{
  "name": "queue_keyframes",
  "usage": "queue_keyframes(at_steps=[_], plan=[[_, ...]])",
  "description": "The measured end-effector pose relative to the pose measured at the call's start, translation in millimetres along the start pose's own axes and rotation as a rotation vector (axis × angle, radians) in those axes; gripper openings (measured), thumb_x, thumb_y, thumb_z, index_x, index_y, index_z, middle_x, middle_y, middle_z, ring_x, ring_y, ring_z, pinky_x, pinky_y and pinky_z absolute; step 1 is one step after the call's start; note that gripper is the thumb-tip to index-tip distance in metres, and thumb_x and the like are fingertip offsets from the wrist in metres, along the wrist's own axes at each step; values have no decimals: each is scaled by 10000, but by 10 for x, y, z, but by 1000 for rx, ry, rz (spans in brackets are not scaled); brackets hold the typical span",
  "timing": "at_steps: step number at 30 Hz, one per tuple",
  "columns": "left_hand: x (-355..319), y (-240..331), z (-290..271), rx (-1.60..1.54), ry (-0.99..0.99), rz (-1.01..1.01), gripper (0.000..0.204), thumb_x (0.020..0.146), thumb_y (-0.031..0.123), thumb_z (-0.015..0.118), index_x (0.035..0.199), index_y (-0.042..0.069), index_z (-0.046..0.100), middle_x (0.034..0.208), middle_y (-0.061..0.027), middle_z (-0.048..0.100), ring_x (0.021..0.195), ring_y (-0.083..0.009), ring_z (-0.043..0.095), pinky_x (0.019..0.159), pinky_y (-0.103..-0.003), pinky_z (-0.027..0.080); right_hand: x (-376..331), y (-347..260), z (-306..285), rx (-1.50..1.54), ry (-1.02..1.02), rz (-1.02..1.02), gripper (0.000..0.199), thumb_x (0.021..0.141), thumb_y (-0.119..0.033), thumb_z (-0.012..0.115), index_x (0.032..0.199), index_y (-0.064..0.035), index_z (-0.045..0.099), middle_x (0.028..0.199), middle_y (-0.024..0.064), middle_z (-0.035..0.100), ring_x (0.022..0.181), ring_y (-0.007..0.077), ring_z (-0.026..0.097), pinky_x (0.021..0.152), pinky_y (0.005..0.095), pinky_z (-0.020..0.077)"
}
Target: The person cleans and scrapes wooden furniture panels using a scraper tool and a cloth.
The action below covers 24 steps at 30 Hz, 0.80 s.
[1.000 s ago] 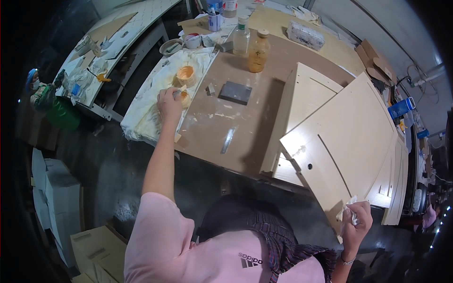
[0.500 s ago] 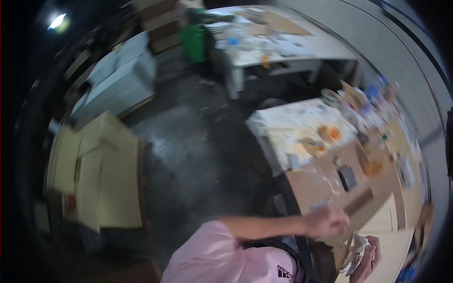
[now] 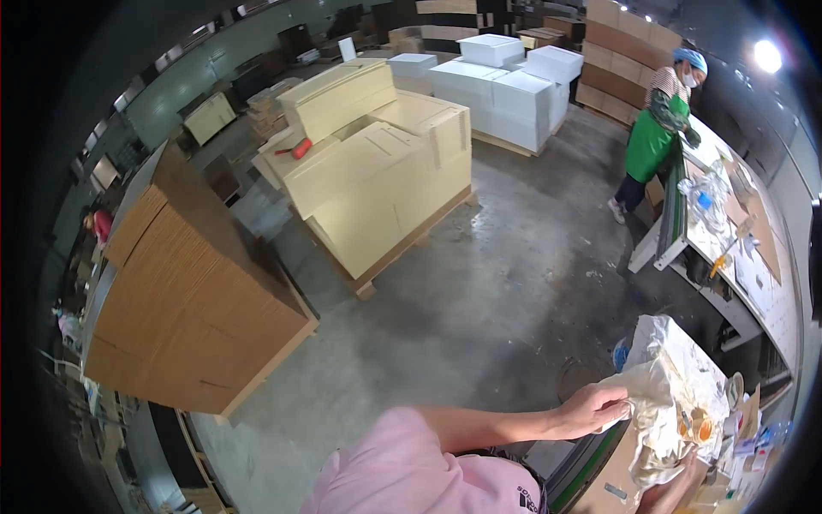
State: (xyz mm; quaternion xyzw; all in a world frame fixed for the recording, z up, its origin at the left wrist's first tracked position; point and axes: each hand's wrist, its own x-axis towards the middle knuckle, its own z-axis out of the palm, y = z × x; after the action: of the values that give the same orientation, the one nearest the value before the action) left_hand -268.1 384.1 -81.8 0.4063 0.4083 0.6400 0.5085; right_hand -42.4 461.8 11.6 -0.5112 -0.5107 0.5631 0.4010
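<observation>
An off-white, rumpled cloth (image 3: 649,390) is stretched between my two hands above the worktable. My left hand (image 3: 591,409) reaches across from a pink sleeve, its fingers closed on one edge of the fabric. Near the lower right, my right hand (image 3: 681,484) is at the cloth's other end; its fingers are partly covered by the folds. Just beyond the cloth, an orange-stained cup (image 3: 701,425) rests on the white-covered part of the table.
A brown board (image 3: 612,480) lies on the table by my body. Bottles and cartons crowd its right side. Cream panels (image 3: 377,197) are stacked on a pallet to the left, behind brown board stacks (image 3: 197,317). A person in a green apron (image 3: 646,141) leans at a farther table.
My view has swung left, bringing more of the hall into sight. The cloth, bunched in my right hand before, is now spread out, and my left hand has taken hold of it.
</observation>
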Motion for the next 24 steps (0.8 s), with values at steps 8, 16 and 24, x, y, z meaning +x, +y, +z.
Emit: queue_keyframes(at_steps=[8, 16, 24], plan=[[-176, -136, 372, 68, -153, -47, 623, 942, 67, 676, 1485, 2, 379, 1249, -160, 642, 1074, -193, 621, 906, -360, 532, -235, 179, -116, -615, -546, -458, 364, 1025, -150, 575, 1337, 34, 614, 1255, 188, 672, 1172, 293, 639, 982, 424, 520], [-20, -383, 799, -95, -532, -245, 363, 957, 13, 662, 1314, 3, 592, 1183, -32, 705, 1056, -88, 611, 947, -291, 490, -1004, 300, -1434, -152, 140, -61, 224, 1015, -228, 629, 1102, -30, 689, 996, 112, 720, 910, 211, 689, 835, 349, 557], [239, -145, 1775, -87, -1253, -401, 401, 944, 7, 680, 1336, 27, 600, 1246, -31, 683, 1160, -136, 604, 1021, -316, 475, -3002, 454, -1722, -271, 1113, 74, 206, 998, -184, 601, 936, -1, 672, 873, 46, 672, 831, 121, 620, 759, 278, 506]])
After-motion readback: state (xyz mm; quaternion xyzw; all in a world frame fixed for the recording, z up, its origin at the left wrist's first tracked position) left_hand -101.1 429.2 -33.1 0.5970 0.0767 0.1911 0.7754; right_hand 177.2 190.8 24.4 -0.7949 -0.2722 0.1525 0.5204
